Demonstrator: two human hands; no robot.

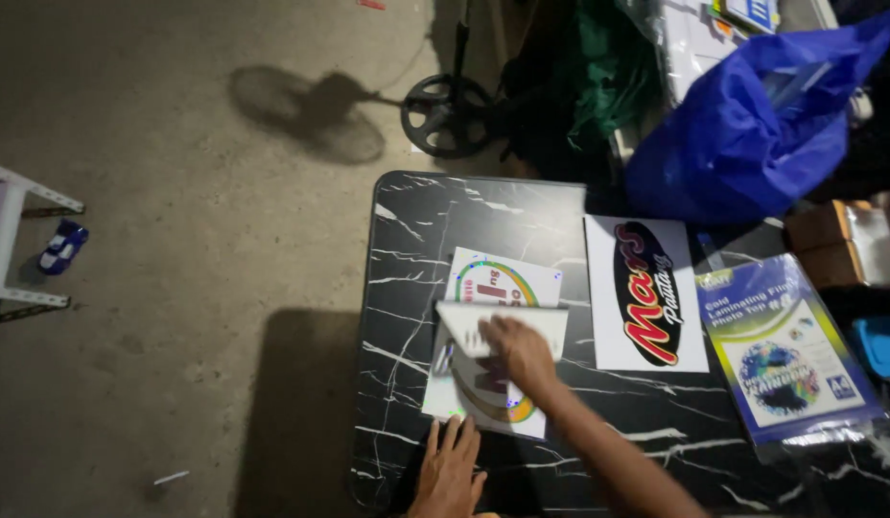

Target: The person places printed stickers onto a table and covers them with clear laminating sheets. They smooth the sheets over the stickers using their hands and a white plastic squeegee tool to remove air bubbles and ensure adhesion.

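Black marble table [407, 288], frame centre: right hand [515, 350] pinches white backing sheet [503, 326] off printed sheet [493, 379]; left hand [449, 472] flat, empty.

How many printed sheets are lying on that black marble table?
2 clearly: a white sheet with a rainbow-ring print under the right hand, its top layer folded back, and a white sheet with a black oval print beside it. More may lie hidden beneath.

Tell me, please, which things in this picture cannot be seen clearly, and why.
- Printed sheet, head view: the right hand and the folded-over white layer cover its middle.
- Right hand: motion blur, so its grip is unclear.
- Left hand: its wrist is cut off by the bottom edge.
- Blue bag: its contents are hidden.
- Blue object on the floor: too small and dim.
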